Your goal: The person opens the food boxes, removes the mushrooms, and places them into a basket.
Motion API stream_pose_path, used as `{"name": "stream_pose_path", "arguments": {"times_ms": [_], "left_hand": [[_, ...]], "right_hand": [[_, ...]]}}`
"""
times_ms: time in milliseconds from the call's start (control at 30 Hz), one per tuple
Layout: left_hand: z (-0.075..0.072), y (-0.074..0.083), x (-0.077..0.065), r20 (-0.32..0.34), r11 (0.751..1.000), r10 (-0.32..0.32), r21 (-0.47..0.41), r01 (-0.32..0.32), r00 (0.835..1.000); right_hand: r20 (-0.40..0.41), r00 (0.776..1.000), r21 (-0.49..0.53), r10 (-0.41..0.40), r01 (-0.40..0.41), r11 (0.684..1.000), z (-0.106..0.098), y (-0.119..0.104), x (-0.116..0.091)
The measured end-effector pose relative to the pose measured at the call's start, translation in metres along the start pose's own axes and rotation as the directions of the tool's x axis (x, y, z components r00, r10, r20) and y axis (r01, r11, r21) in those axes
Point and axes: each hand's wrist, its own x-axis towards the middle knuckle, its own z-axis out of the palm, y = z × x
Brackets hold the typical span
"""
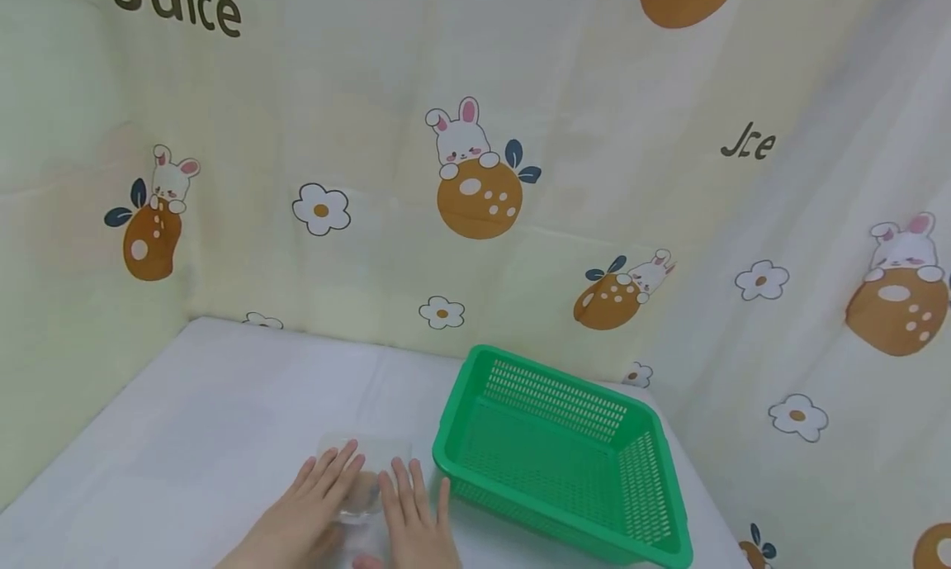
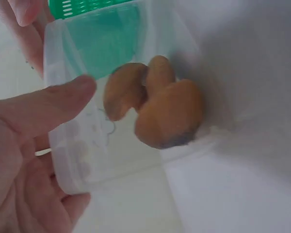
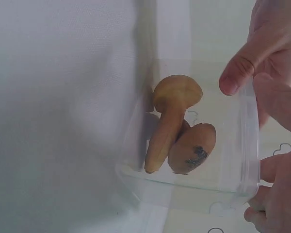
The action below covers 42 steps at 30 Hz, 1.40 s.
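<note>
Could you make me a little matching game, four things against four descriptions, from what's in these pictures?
Things:
1. basket
2. container
3. mushroom-like pieces
4. hanging cloth

Descriptions:
A. brown, lying inside another thing
B. printed with rabbits
C. see-through, touched by the left hand and the right hand
D. green, with slotted sides

Right pairs: 1-D, 2-C, 3-A, 4-B

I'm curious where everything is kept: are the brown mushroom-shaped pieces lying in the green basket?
No, the right wrist view shows the brown mushroom-shaped pieces inside the clear plastic container.
</note>
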Motion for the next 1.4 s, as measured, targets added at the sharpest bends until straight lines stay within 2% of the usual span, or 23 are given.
{"name": "stream_pose_path", "arguments": {"times_ms": [100,167,233,333,467,533,633,767,833,967,1100,1300,1367,1400], "left_hand": [[0.000,-0.003,0.001,-0.080,0.999,0.006,-0.039,-0.009,0.997],[0.000,-0.005,0.001,-0.118,0.995,-0.033,-0.096,0.022,0.992],[-0.001,-0.005,0.000,-0.122,0.984,-0.088,-0.166,0.067,0.989],[-0.001,-0.006,0.001,-0.083,0.940,-0.180,-0.309,0.147,0.980],[0.000,-0.004,0.002,-0.025,0.865,-0.284,-0.438,0.244,0.959],[0.001,-0.003,0.002,-0.037,0.852,-0.319,-0.450,0.269,0.947],[0.001,-0.001,0.001,-0.051,0.837,-0.372,-0.451,0.311,0.927],[0.001,0.002,0.000,-0.073,0.818,-0.409,-0.471,0.330,0.910],[0.002,0.003,-0.001,-0.081,0.816,-0.408,-0.479,0.324,0.909],[0.003,0.007,-0.001,-0.053,0.791,-0.426,-0.507,0.344,0.903],[0.005,0.010,-0.003,-0.034,0.767,-0.468,-0.512,0.387,0.883],[0.008,0.014,-0.006,-0.054,0.755,-0.514,-0.502,0.422,0.856],[0.008,0.014,-0.006,-0.031,0.728,-0.550,-0.507,0.461,0.835],[0.008,0.014,-0.006,-0.009,0.707,-0.572,-0.513,0.487,0.820]], "right_hand": [[-0.046,0.998,-0.051,-0.037,0.035,0.998,0.002,0.003,0.001],[-0.075,0.995,-0.099,-0.065,0.058,0.993,0.003,0.005,0.002],[-0.083,0.993,-0.121,-0.087,0.077,0.990,0.002,0.006,0.004],[-0.070,0.992,-0.097,-0.106,0.099,0.990,-0.002,0.007,0.008],[-0.017,0.993,0.054,-0.118,0.119,0.991,-0.012,0.008,0.021],[-0.005,0.992,0.137,-0.125,0.124,0.983,-0.015,0.007,0.028],[-0.004,0.990,0.197,-0.143,0.141,0.970,-0.016,0.003,0.037],[-0.076,0.985,0.156,-0.156,0.166,0.974,-0.011,-0.004,0.043],[-0.127,0.980,0.128,-0.152,0.168,0.977,-0.009,-0.006,0.044],[-0.234,0.958,0.089,-0.167,0.193,0.977,-0.003,-0.007,0.043],[-0.299,0.931,0.072,-0.210,0.242,0.968,0.000,-0.005,0.041],[-0.364,0.886,0.036,-0.287,0.321,0.946,0.001,-0.001,0.042],[-0.372,0.877,0.032,-0.305,0.340,0.940,0.002,0.000,0.043],[-0.374,0.874,0.035,-0.310,0.347,0.937,0.002,0.000,0.043]]}}
